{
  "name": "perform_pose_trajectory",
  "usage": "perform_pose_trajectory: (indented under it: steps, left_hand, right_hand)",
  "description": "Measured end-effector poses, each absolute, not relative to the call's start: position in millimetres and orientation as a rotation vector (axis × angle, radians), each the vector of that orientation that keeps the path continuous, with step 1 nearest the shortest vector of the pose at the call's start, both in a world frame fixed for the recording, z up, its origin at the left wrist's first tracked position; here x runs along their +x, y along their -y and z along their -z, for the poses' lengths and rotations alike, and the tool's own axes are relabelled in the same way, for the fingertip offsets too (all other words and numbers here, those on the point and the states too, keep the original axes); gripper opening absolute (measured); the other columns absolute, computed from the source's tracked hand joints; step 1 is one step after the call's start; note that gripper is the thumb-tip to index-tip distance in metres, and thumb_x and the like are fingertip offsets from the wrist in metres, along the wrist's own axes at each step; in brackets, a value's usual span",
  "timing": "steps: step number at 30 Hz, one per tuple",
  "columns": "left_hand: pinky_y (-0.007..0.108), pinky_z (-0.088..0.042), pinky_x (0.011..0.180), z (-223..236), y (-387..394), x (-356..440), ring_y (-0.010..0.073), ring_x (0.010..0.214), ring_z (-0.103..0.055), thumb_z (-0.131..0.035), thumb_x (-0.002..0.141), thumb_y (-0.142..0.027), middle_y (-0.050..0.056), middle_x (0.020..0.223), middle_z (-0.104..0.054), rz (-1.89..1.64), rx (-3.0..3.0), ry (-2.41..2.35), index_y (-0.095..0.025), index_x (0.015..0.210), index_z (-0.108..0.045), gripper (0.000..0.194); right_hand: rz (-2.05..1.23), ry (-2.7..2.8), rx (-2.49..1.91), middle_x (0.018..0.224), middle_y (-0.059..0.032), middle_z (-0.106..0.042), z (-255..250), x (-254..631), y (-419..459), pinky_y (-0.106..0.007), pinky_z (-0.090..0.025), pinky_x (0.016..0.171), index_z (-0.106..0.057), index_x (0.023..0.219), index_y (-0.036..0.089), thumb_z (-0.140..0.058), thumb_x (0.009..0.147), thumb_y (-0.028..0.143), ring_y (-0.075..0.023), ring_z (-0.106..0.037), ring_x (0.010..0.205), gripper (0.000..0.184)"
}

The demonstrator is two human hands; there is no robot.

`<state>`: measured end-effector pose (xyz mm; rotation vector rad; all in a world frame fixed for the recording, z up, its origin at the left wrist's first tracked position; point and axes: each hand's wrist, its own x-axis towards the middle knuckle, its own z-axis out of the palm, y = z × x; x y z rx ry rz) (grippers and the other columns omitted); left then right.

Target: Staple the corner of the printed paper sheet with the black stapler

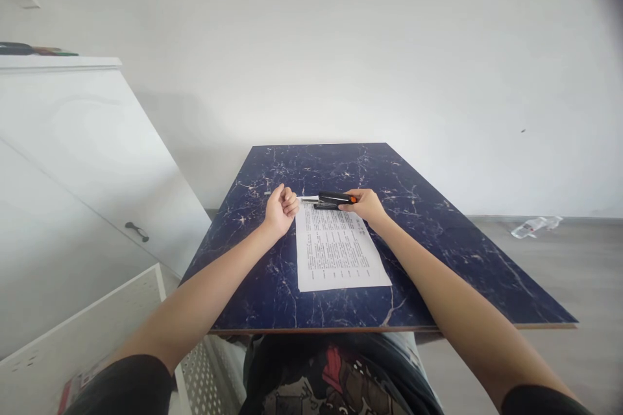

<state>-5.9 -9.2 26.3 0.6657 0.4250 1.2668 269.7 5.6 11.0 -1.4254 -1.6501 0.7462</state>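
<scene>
My right hand point(366, 204) grips the back end of a black stapler point(335, 198) with an orange part near the fingers. The stapler lies sideways over the far edge of a printed paper sheet point(341, 253), and a thin metal piece reaches from it toward the left. By the sheet's far left corner, my left hand point(282, 209) is closed with its fingers curled in. Whatever those fingers may hold is hidden. A small pale grey piece point(267, 193) rests on the tabletop just left of that hand.
The dark blue marble-patterned table point(423, 259) stands against a white wall. To the left are a white cabinet point(97, 162) with a dark handle and a white perforated basket point(199, 369). Crumpled clear plastic point(535, 227) lies on the floor at right.
</scene>
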Motion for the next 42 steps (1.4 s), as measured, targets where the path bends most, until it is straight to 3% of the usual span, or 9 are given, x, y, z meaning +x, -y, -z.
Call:
perform_pose_trajectory:
  steps: [5, 15, 23, 28, 31, 33, 36, 39, 42]
  left_hand:
    - [0.019, -0.028, 0.041, -30, 7, 0, 0.0053, 0.049, -0.04, -0.06, 0.093, -0.013, -0.002, 0.067, -0.049, -1.309, 0.536, -0.469, -0.013, 0.086, -0.06, 0.006]
    - [0.024, -0.055, 0.074, -22, 1, 2, 0.0104, 0.075, -0.063, -0.052, 0.097, -0.006, 0.013, 0.098, -0.071, -1.398, 0.697, -0.578, -0.009, 0.098, -0.067, 0.015]
    - [0.026, -0.06, 0.077, -22, 7, 5, 0.0101, 0.073, -0.068, -0.066, 0.097, -0.02, 0.013, 0.102, -0.075, -1.355, 0.886, -0.655, -0.01, 0.104, -0.064, 0.012]
    - [0.021, -0.048, 0.051, -22, 13, 3, 0.0076, 0.053, -0.06, -0.075, 0.09, -0.042, 0.012, 0.093, -0.077, -1.272, 1.128, -0.739, -0.013, 0.109, -0.062, 0.037]
    - [0.02, -0.027, 0.037, -24, 23, 7, 0.0017, 0.035, -0.037, -0.073, 0.091, -0.047, 0.008, 0.088, -0.078, -1.121, 1.341, -0.746, -0.016, 0.112, -0.058, 0.04]
    - [0.021, -0.02, 0.036, -26, 31, 11, 0.0007, 0.032, -0.029, -0.072, 0.091, -0.047, 0.006, 0.088, -0.078, -1.007, 1.427, -0.726, -0.019, 0.111, -0.053, 0.039]
    - [0.02, -0.02, 0.037, -26, 40, 17, 0.0016, 0.031, -0.03, -0.071, 0.091, -0.049, 0.0, 0.075, -0.073, -0.891, 1.492, -0.664, -0.022, 0.108, -0.047, 0.04]
    - [0.019, -0.019, 0.037, -25, 43, 20, 0.0034, 0.03, -0.033, -0.074, 0.088, -0.053, -0.008, 0.059, -0.061, -0.846, 1.528, -0.645, -0.022, 0.1, -0.043, 0.045]
    - [0.019, -0.018, 0.036, -23, 42, 20, 0.0038, 0.03, -0.035, -0.076, 0.085, -0.056, -0.01, 0.057, -0.055, -0.842, 1.522, -0.652, -0.023, 0.091, -0.039, 0.05]
  right_hand:
    - [-0.781, 1.689, -1.45, 0.079, -0.0004, -0.074, -8, 271, -7, -0.031, -0.05, 0.073, -0.082, 0.092, 0.02, -0.084, 0.059, 0.035, -0.0224, -0.067, 0.078, 0.036]
    - [-0.597, 1.921, -1.561, 0.079, -0.0011, -0.073, -13, 278, -12, -0.03, -0.05, 0.072, -0.08, 0.093, 0.021, -0.08, 0.069, 0.039, -0.022, -0.068, 0.078, 0.029]
    - [-0.463, 2.068, -1.531, 0.091, -0.0036, -0.077, -16, 280, -11, -0.035, -0.054, 0.081, -0.078, 0.1, 0.023, -0.079, 0.076, 0.037, -0.0243, -0.071, 0.086, 0.027]
    - [-0.239, 1.827, -1.542, 0.12, -0.011, -0.074, -28, 279, -1, -0.042, -0.057, 0.081, -0.063, 0.137, 0.024, -0.08, 0.077, 0.053, -0.0295, -0.071, 0.098, 0.068]
    - [-0.011, 1.731, -1.416, 0.12, -0.0109, -0.074, -42, 276, 10, -0.043, -0.057, 0.081, -0.064, 0.133, 0.024, -0.073, 0.087, 0.053, -0.0288, -0.071, 0.096, 0.055]
    - [0.021, 1.792, -1.258, 0.114, -0.0101, -0.075, -48, 272, 18, -0.041, -0.057, 0.078, -0.07, 0.124, 0.024, -0.067, 0.093, 0.05, -0.0248, -0.07, 0.085, 0.041]
    - [-0.091, 2.047, -0.896, 0.111, -0.0088, -0.076, -52, 261, 25, -0.039, -0.058, 0.078, -0.073, 0.118, 0.025, -0.068, 0.094, 0.05, -0.0233, -0.071, 0.087, 0.036]
    - [-0.201, 2.239, -0.526, 0.115, -0.0073, -0.077, -49, 246, 26, -0.043, -0.055, 0.093, -0.072, 0.125, 0.027, -0.076, 0.089, 0.051, -0.0253, -0.071, 0.104, 0.044]
    - [-0.263, 2.274, -0.387, 0.112, -0.0066, -0.078, -45, 233, 27, -0.045, -0.053, 0.096, -0.072, 0.125, 0.027, -0.074, 0.092, 0.045, -0.0243, -0.071, 0.104, 0.037]
